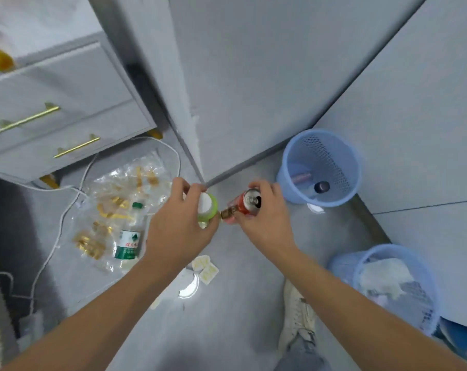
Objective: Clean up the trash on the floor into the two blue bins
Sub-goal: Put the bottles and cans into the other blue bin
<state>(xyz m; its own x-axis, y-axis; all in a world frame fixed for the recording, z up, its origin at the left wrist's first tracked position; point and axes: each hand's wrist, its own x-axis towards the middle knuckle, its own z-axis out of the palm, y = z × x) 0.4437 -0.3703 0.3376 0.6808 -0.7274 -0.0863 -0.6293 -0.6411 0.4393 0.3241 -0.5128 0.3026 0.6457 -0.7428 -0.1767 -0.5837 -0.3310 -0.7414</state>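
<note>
At upper left stands a grey drawer cabinet (66, 103) with 2 gold handles. Below it, on the grey floor (227, 330), lie a white cable (63, 215), a clear plastic bag (114, 210) and a green-labelled water bottle (129, 236). At centre, the left hand (178, 231) grips a green bottle with a white cap (208, 206). Just right, the right hand (267, 218) grips a red drink can (247, 203). Small white packets (205, 267) lie lower centre. At right, 1 blue bin (320, 167) holds trash; another blue bin (393, 285), lower right, holds white paper.
</note>
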